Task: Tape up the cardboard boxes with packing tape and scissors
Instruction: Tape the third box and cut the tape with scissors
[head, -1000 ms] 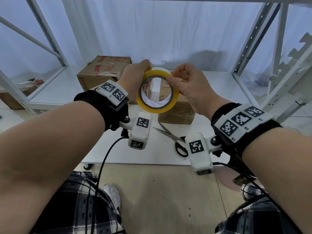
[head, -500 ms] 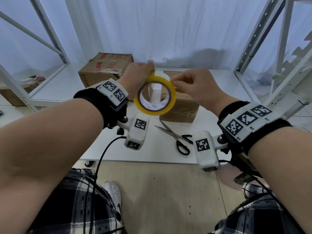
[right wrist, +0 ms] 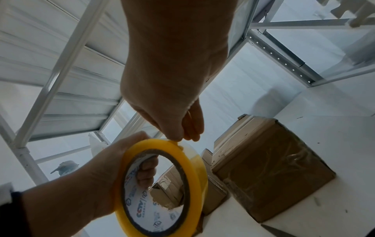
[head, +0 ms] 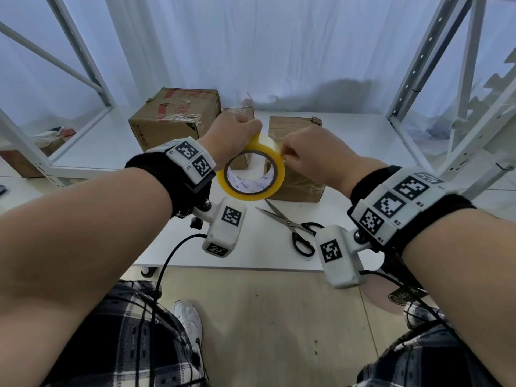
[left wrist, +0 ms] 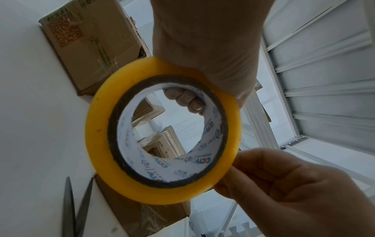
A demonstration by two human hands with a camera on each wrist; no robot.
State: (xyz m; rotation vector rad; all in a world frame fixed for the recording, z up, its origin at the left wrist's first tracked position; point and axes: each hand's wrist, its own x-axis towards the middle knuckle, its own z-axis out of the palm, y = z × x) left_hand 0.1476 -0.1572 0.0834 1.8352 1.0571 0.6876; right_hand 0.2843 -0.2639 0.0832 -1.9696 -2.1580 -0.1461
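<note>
The left hand (head: 233,138) is gripping a round roll of yellowish translucent packing tape (head: 251,174) with a white printed cardboard core, held up in the centre of the head view above the white tabletop (head: 363,141). Its fingers (left wrist: 184,100) are curling through the core's hole while the palm is wrapping over the outer rim. The right hand (head: 310,155) is sitting just right of the roll, its thumb and fingertips (right wrist: 178,136) pinching at the roll's outer edge; whether a loose tape end is between them is too small to tell.

A pair of scissors with silver blades and black handles (head: 293,227) is lying open on the tabletop, lower right of the roll. Just behind them a brown cardboard box wrapped in clear tape (head: 296,185) is standing right of centre. A larger brown cardboard box with red print (head: 173,118) is sitting in the upper left of the frame, and a smaller cardboard box (head: 240,160) is showing between the two, largely hidden by the left hand and the roll.
</note>
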